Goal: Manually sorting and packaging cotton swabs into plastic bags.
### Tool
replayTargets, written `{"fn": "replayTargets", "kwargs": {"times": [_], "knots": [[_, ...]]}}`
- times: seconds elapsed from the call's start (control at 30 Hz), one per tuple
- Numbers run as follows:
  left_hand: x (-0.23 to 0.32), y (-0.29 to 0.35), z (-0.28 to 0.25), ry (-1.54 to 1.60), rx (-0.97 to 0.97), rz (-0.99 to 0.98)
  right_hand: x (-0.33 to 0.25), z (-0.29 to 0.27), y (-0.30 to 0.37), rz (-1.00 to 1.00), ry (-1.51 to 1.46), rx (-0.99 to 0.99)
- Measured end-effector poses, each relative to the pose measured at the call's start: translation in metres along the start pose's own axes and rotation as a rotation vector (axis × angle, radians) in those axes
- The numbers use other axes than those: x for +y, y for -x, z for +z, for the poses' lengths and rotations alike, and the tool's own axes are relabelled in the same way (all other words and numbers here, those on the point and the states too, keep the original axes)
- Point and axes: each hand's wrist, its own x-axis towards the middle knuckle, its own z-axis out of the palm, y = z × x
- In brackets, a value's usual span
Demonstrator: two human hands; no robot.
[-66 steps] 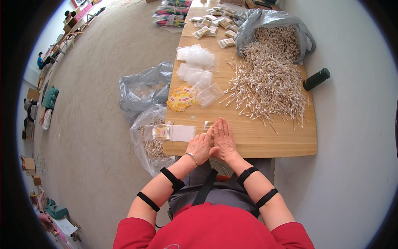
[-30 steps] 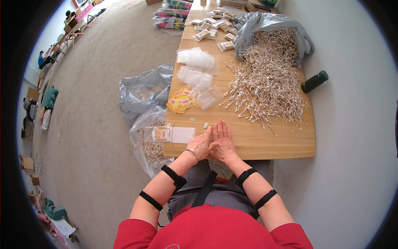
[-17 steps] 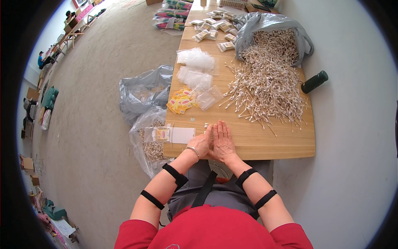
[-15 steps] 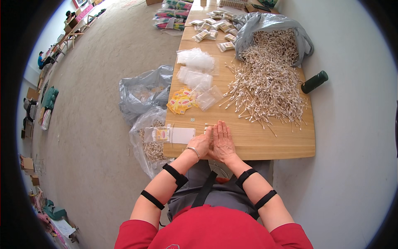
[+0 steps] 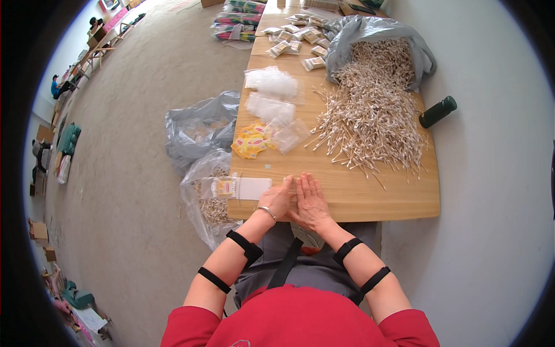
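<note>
At the near edge of the table, a small row of cotton swabs [image 5: 293,186] lies between my two hands. My left hand [image 5: 277,198] is closed with its fingers bent along the row's left side. My right hand [image 5: 312,203] lies flat against the right side, fingers straight and close together. Part of the row is hidden under the fingers. Left of my hands sits a clear bag of swabs with a yellow label [image 5: 224,187], beside a white card [image 5: 255,188]. A large heap of loose cotton swabs [image 5: 376,110] spreads across the right side of the table.
Yellow labels [image 5: 252,140] and stacked clear bags [image 5: 270,107] lie on the table's left. Packed swab bags [image 5: 292,41] sit farther back. A grey plastic bag [image 5: 425,55] surrounds the heap's far end. A dark green bottle [image 5: 438,112] lies by the wall.
My hands have shifted slightly nearer to me, and the swabs between them sit a little lower on the table. The rest looks the same.
</note>
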Motion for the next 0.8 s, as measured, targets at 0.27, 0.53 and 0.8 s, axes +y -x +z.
{"fn": "replayTargets", "kwargs": {"times": [0.27,0.53,0.8], "knots": [[-0.013,-0.014,0.032,0.734,0.555,0.171,-0.009,-0.001,-0.003,0.024,-0.03,0.036],[-0.019,-0.019,0.035,1.188,0.486,0.155,-0.024,0.01,-0.009,0.056,0.009,0.101],[-0.052,-0.007,0.011,1.122,0.574,0.095,-0.071,0.023,-0.037,0.046,-0.042,0.037]]}}
